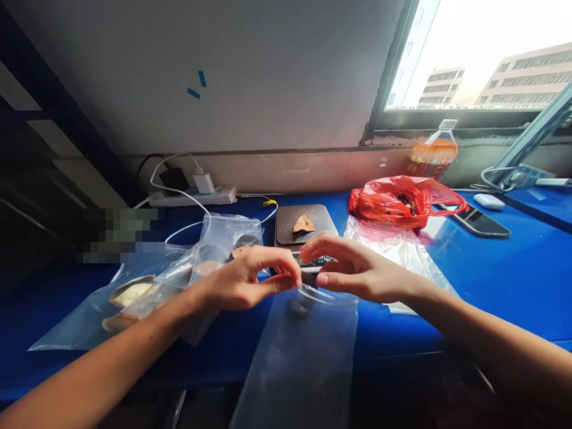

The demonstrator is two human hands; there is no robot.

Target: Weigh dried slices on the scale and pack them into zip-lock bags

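Observation:
My left hand (252, 277) pinches the upper rim of a clear zip bag (313, 363), which hangs over the front edge of the table. Curved above the bag's mouth is my right hand (353, 268), its thumb and fingers apart. A dark piece (308, 279) sits at the bag opening beside the right thumb tip; it seems free of a firm grip. Lower, a blurred dark shape shows through the plastic. Just behind the hands, a brown, shell-like piece (303, 224) rests on a small digital scale (286, 217), whose display is partly covered by my fingers.
Clear bags (89, 316) with brown and pale pieces lie left. To the right are a red plastic bag (379, 202), flat clear bags (402, 268), a phone (480, 220) and a white case (488, 201). Behind stand a power strip (179, 198) and an orange drink bottle (435, 155).

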